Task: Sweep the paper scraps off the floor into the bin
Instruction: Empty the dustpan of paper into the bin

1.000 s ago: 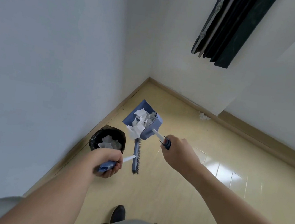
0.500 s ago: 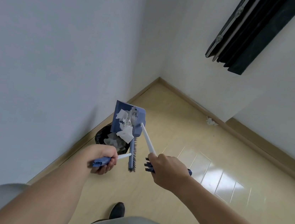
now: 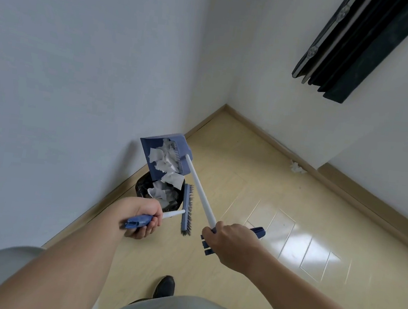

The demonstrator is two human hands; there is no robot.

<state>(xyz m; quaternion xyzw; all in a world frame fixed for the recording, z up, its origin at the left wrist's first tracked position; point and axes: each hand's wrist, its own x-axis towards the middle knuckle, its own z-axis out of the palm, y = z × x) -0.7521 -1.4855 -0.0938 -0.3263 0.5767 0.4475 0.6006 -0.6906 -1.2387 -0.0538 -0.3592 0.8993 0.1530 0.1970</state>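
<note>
Head view: dustpan handle diagonal, mouth tipped down over bin.

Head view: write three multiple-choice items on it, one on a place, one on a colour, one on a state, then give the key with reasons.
1. Where is the dustpan held?
A. Flat on the floor
B. Tipped above the bin
C. Against the curtain

2. What colour is the brush head?
A. Red
B. Green
C. Blue

3. What is the left hand doing?
A. Gripping the brush handle
B. Hanging open
C. Pressing on the wall

Key:
1 B: the pan is in the air, tilted over the black bin, with paper scraps sliding toward it.
2 C: its back is blue, with dark bristles.
3 A: its fingers curl round the blue grip, while the right hand holds the dustpan handle.
</note>
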